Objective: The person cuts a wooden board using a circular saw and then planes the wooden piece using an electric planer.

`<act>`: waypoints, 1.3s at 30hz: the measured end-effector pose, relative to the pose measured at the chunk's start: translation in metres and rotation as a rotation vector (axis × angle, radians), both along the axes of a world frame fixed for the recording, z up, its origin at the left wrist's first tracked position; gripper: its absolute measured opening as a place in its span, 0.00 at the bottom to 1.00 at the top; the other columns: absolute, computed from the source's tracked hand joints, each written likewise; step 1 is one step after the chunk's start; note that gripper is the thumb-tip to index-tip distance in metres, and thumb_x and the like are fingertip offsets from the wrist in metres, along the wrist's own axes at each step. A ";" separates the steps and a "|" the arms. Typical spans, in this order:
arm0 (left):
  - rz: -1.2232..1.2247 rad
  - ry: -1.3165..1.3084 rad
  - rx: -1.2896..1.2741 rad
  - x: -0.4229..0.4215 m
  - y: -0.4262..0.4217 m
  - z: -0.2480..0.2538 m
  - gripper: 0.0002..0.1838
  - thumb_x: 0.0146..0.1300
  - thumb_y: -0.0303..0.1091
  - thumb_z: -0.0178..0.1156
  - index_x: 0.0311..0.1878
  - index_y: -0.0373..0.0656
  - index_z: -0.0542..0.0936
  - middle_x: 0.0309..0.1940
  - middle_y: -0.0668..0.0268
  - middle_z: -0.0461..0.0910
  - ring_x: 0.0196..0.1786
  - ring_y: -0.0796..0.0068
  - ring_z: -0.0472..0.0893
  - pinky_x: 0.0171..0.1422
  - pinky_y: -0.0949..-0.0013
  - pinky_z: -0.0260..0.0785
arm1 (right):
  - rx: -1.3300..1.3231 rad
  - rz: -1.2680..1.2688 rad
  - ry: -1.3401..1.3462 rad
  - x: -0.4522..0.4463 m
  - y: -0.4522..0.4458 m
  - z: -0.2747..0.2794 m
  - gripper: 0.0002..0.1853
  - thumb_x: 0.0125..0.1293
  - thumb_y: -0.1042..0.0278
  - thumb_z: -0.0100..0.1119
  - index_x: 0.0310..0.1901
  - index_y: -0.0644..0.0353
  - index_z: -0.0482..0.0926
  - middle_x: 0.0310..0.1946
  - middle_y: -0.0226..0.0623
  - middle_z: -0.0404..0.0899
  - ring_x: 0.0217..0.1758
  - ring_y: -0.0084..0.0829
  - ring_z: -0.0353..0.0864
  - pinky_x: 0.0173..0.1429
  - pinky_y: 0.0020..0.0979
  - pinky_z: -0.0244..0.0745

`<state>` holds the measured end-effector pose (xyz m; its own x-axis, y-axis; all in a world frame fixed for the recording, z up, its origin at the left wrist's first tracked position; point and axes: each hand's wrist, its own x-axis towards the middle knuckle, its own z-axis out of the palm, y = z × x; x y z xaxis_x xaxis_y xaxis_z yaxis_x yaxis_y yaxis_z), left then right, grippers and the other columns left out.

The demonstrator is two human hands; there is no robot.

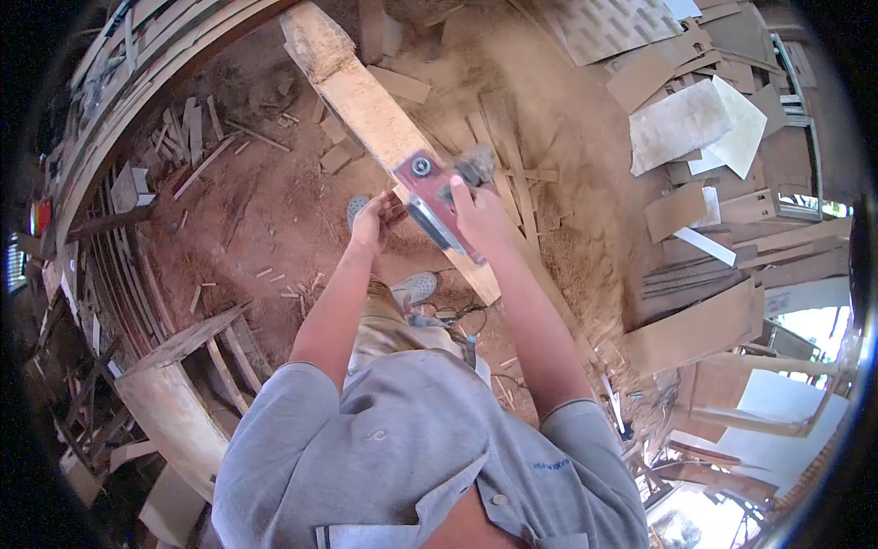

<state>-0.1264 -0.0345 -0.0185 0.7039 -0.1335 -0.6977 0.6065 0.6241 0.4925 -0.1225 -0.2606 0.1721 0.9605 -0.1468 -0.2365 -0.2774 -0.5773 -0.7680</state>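
Note:
A long wooden beam runs from the top of the view down to the centre right. On it rests a red power tool with a round knob and a metal edge, tilted along the wood. My right hand is closed round the tool's handle, its thumb on top. My left hand is beside the beam's left edge, close to the front of the tool; its fingers are curled and partly hidden, touching what looks like a small piece of wood or the beam's edge.
Wood offcuts and sawdust lie on the reddish ground. At the lower left stands a wooden frame. Boards and panels are piled on the right. My shoe shows below the beam.

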 end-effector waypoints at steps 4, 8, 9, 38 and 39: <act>-0.023 -0.023 0.096 0.006 -0.008 0.011 0.18 0.82 0.45 0.65 0.57 0.38 0.86 0.47 0.64 0.89 0.49 0.64 0.90 0.65 0.56 0.85 | -0.101 0.052 0.145 -0.068 -0.058 0.006 0.36 0.83 0.36 0.50 0.43 0.68 0.90 0.38 0.63 0.88 0.47 0.61 0.90 0.55 0.53 0.80; -0.056 -0.065 0.109 0.009 -0.008 0.012 0.17 0.81 0.44 0.67 0.56 0.39 0.86 0.49 0.62 0.90 0.50 0.66 0.90 0.64 0.60 0.86 | -0.105 -0.037 0.336 -0.152 -0.118 0.039 0.32 0.83 0.41 0.52 0.46 0.68 0.89 0.38 0.63 0.87 0.46 0.60 0.90 0.53 0.52 0.80; -0.060 -0.063 0.111 0.009 -0.007 0.013 0.17 0.81 0.44 0.67 0.56 0.39 0.86 0.49 0.62 0.90 0.50 0.66 0.90 0.64 0.59 0.86 | -0.103 -0.034 0.360 -0.175 -0.135 0.045 0.30 0.83 0.43 0.52 0.48 0.68 0.89 0.38 0.62 0.88 0.46 0.60 0.90 0.52 0.51 0.80; -0.413 -0.207 -0.208 -0.010 0.018 -0.026 0.16 0.76 0.25 0.64 0.65 0.38 0.82 0.61 0.59 0.89 0.64 0.64 0.88 0.75 0.58 0.79 | -0.074 0.063 0.307 0.036 0.008 0.012 0.36 0.84 0.36 0.48 0.44 0.66 0.92 0.39 0.61 0.89 0.48 0.62 0.89 0.56 0.54 0.79; -0.453 -0.197 -0.184 -0.012 0.018 -0.018 0.17 0.76 0.22 0.63 0.65 0.37 0.82 0.61 0.58 0.89 0.65 0.63 0.87 0.75 0.58 0.80 | -0.074 0.077 0.302 0.042 0.012 0.010 0.36 0.83 0.36 0.48 0.44 0.66 0.92 0.39 0.61 0.90 0.48 0.62 0.89 0.57 0.54 0.80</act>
